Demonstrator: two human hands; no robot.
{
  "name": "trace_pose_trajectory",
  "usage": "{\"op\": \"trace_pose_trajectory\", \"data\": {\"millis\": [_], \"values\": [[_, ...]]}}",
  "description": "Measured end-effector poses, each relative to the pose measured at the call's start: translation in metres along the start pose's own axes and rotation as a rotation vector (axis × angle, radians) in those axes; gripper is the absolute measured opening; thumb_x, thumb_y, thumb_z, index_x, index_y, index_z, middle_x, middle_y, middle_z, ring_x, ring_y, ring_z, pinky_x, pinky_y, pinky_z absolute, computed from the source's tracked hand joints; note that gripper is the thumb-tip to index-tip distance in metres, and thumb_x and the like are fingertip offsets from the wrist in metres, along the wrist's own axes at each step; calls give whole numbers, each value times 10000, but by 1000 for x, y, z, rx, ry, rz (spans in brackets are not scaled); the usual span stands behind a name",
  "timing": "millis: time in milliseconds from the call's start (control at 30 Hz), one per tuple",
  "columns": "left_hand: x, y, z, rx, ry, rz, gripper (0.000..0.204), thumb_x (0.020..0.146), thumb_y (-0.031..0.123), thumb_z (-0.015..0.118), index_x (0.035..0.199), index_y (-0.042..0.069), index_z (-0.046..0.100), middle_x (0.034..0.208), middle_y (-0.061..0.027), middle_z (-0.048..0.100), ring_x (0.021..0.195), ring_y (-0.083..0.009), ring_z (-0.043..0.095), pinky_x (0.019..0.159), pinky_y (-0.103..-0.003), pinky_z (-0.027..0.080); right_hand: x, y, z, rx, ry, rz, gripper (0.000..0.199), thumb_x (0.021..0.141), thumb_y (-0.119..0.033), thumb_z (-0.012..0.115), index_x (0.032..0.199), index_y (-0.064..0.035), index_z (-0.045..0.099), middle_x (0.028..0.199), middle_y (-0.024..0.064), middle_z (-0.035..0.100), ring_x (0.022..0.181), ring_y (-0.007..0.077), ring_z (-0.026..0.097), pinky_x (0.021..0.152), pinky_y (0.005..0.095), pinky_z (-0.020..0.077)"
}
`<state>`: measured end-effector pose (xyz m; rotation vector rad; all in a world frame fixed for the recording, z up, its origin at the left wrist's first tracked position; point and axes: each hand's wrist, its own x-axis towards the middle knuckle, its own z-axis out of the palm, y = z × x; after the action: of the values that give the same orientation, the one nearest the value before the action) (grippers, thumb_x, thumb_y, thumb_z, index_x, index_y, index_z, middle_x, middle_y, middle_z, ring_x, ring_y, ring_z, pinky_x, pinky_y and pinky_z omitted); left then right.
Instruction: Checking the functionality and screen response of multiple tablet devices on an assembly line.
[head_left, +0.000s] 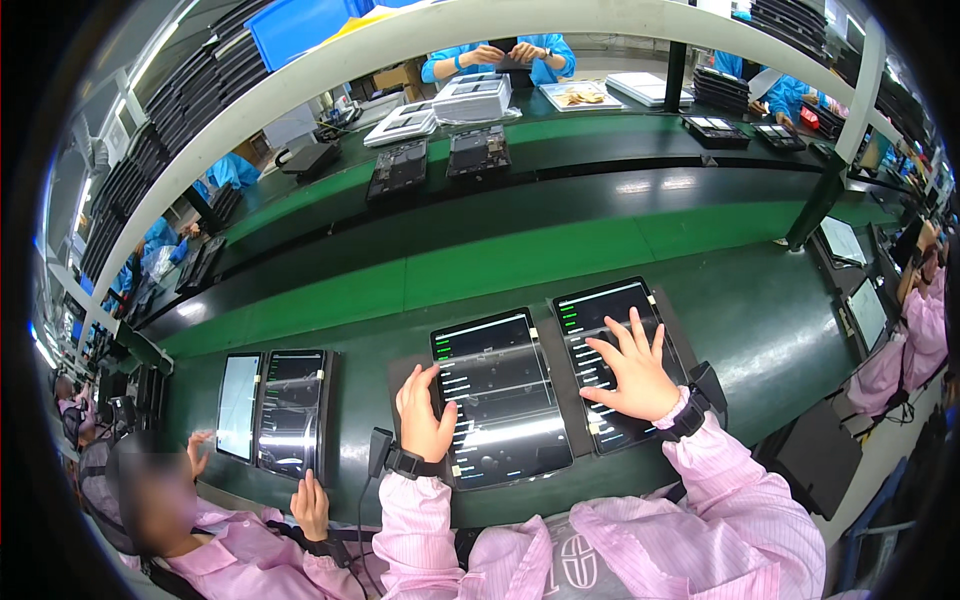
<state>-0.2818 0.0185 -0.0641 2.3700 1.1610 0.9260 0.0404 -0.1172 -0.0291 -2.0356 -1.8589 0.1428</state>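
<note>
Two black tablets with lit screens lie side by side in front of me on the green workbench. My left hand (426,418) is over the left edge of the nearer, left tablet (510,400), thumb and index finger apart near its screen. A glossy film with bubble-like marks seems to cover that screen. Over the right tablet (606,300), my right hand (637,372) spreads its fingers, some at or just above the glass; I cannot tell which touch. Both screens show rows of small text lines. Neither hand is closed round anything. A dark strap with a small box circles each wrist.
At left, a co-worker's hands (312,505) are beside two more tablets (290,410). Across the bench run a green strip (450,270) and a dark conveyor (480,215) carrying opened devices (478,150). A white frame post (862,90) stands at right; other workers sit beyond.
</note>
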Motion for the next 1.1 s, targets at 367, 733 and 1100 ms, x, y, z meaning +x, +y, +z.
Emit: {"op": "trace_pose_trajectory", "data": {"millis": [367, 733, 1100], "values": [[-1, 2, -3, -5, 0, 54, 632, 751, 72, 653, 1348, 33, 448, 1335, -84, 601, 1397, -343, 379, 1161, -535, 182, 12, 3, 12, -85, 55, -4, 729, 775, -594, 707, 1344, -155, 585, 1516, 198, 347, 1484, 463, 70, 1066, 782, -2], [-4, 2, 0, -44, 43, 19, 614, 734, 15, 578, 1334, 31, 446, 1323, -97, 610, 1375, -325, 404, 1116, -494, 217, 3, 37, -9, -7, 126, 135, 630, 874, -499, 641, 1393, -165, 515, 1532, 181, 333, 1490, 457, 51, 1083, 762, -9], [-2, 4, 2, -71, 20, 5, 577, 712, 7, 554, 1287, 44, 536, 1299, -133, 573, 1341, -331, 441, 1111, -473, 244, 21, 133, -9, 413, -45, 152, 559, 973, -300, 574, 1475, -131, 397, 1549, 221, 292, 1450, 365, 259, 1166, 401, 263]]}}
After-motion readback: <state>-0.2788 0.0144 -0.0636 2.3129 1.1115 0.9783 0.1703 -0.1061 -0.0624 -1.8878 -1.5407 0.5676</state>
